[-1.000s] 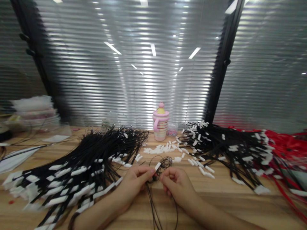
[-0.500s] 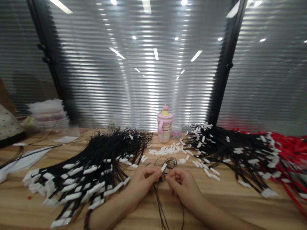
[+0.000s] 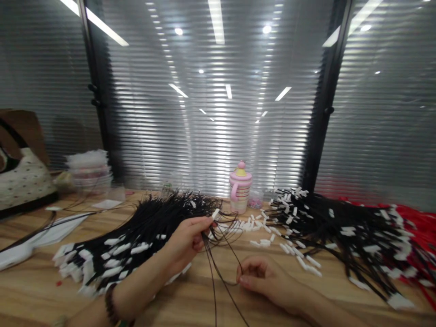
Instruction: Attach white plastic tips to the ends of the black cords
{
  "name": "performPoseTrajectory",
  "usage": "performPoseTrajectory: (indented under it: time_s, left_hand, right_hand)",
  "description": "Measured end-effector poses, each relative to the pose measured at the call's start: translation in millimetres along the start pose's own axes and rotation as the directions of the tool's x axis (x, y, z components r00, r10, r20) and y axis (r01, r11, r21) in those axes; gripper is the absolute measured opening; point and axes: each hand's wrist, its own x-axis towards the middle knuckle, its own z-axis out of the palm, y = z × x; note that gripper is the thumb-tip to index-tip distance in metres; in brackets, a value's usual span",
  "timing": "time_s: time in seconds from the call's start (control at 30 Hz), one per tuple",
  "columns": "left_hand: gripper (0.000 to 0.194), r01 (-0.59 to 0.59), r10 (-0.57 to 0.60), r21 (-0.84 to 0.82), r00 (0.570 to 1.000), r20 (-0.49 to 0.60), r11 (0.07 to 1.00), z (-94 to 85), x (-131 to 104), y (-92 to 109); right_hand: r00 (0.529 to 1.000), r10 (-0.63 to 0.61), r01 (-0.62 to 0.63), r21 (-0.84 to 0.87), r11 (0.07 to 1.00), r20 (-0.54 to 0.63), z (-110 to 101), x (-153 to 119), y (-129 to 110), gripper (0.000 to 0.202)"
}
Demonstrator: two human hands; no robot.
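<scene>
My left hand [image 3: 192,238] is raised over the middle of the table, pinching a few thin black cords [image 3: 214,261] together with a small white tag [image 3: 215,214]. Loops of the cords fan out to the right of its fingertips, and loose ends hang down toward the table's near side. Lower and to the right, my right hand [image 3: 260,279] has its thumb and forefinger closed on one strand of the same cords. Under and beside my left arm lies a large bundle of black cords [image 3: 146,222] with white tags on their ends.
Small white tags [image 3: 262,243] lie scattered mid-table. Behind them stand a pink lidded mug [image 3: 241,193] and a small tub of beads [image 3: 255,200]. Another tagged black bundle [image 3: 340,222] lies right, by red cords [image 3: 417,222]. Stacked containers [image 3: 90,170] and a spotted bag [image 3: 27,181] sit left.
My left hand has lifted and moved left with the cords and tag. My right hand has moved down and away from it, drawing out a strand. The view has shifted slightly.
</scene>
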Motion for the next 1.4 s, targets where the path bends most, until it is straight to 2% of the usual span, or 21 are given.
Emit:
performPoseTrajectory:
  time_s: [0.07,0.13,0.2,0.3,0.4,0.5,0.6,0.67,0.7,0.73,0.8,0.87,0.93,0.97,1.03,1.1,1.13,1.2,1.27,1.33,1.4]
  left_hand:
    - [0.028,0.033,-0.032,-0.035,0.999,0.036,0.999,5.2,-6,3]
    - [0.027,0.076,-0.074,-0.011,0.990,0.120,0.997,11.2,-12,-1]
    - [0.027,0.071,-0.086,0.070,0.966,0.246,0.995,15.8,-17,-8]
    - [0.027,-0.056,-0.046,0.241,0.917,0.397,0.969,19.2,-22,-20]
    - [0.029,-0.176,-0.024,0.410,0.898,0.439,0.895,21.4,-24,-31]
    - [0.032,-0.209,-0.037,0.501,0.899,0.437,0.840,24.8,-27,-39]
    - [0.036,-0.184,-0.066,0.556,0.915,0.399,0.811,28.4,-28,-42]
    - [0.036,-0.166,-0.054,0.557,0.933,0.356,0.814,30.2,-29,-43]
    - [0.036,-0.154,-0.046,0.546,0.941,0.334,0.823,30.8,-29,-43]
    - [0.035,-0.132,-0.047,0.533,0.950,0.308,0.836,31.2,-28,-43]
    - [0.034,-0.059,-0.083,0.507,0.964,0.254,0.860,31.0,-27,-43]
    - [0.035,0.028,-0.137,0.480,0.971,0.194,0.877,29.8,-26,-44]
    - [0.036,0.085,-0.168,0.448,0.975,0.148,0.890,28.1,-23,-47]
    - [0.036,0.099,-0.172,0.426,0.975,0.137,0.899,27.2,-22,-48]
    - [0.036,0.110,-0.174,0.373,0.975,0.142,0.921,25.7,-21,-51]
    - [0.036,0.122,-0.184,0.322,0.968,0.170,0.939,25.0,-20,-53]
    - [0.036,0.128,-0.190,0.311,0.966,0.178,0.942,24.9,-19,-53]
    - [0.037,0.127,-0.194,0.334,0.965,0.178,0.934,25.3,-20,-53]
    - [0.038,0.089,-0.177,0.396,0.965,0.191,0.914,26.0,-20,-52]
    - [0.038,0.044,-0.154,0.457,0.966,0.207,0.889,26.6,-21,-51]
    - [0.037,0.013,-0.137,0.496,0.967,0.214,0.868,26.6,-21,-52]
  right_hand:
    - [0.995,0.053,-0.057,0.042,0.998,0.078,1,2,1,0.028]
    - [0.992,0.086,-0.095,0.097,0.991,0.095,2,5,3,0.029]
    - [0.997,0.079,-0.081,0.173,0.982,0.017,1,11,4,0.028]
    - [0.992,0.050,-0.007,0.349,0.937,-0.113,-3,18,5,0.025]
    - [0.984,0.034,0.063,0.520,0.852,-0.174,-6,23,7,0.020]
    - [0.972,0.067,0.076,0.571,0.818,-0.225,-7,24,10,0.027]
    - [0.928,0.076,0.077,0.389,0.918,-0.364,-18,24,16,0.047]
    - [0.844,-0.018,0.075,0.085,0.994,-0.536,-32,24,21,0.050]
    - [0.784,-0.086,0.061,-0.061,0.996,-0.615,-40,23,22,0.048]
    - [0.738,-0.137,0.034,-0.166,0.986,-0.661,-47,22,23,0.044]
    - [0.677,-0.241,0.035,-0.296,0.954,-0.696,-53,18,21,0.037]
    - [0.676,-0.341,0.105,-0.373,0.922,-0.654,-47,10,13,0.032]
    - [0.736,-0.424,0.178,-0.454,0.873,-0.527,-30,0,3,0.027]
    - [0.789,-0.460,0.210,-0.526,0.824,-0.406,-19,-5,0,0.023]
    - [0.857,-0.513,0.354,-0.663,0.660,-0.053,2,-12,-2,0.027]
    - [0.837,-0.521,0.466,-0.716,0.520,0.167,16,-16,2,0.036]
    - [0.829,-0.520,0.478,-0.743,0.468,0.206,20,-17,5,0.041]
    - [0.822,-0.551,0.423,-0.804,0.418,0.145,22,-17,11,0.047]
    - [0.803,-0.596,0.331,-0.840,0.430,0.012,19,-16,13,0.048]
    - [0.788,-0.612,0.305,-0.817,0.490,-0.073,14,-15,10,0.045]
    - [0.809,-0.576,0.308,-0.749,0.586,-0.118,10,-13,4,0.036]
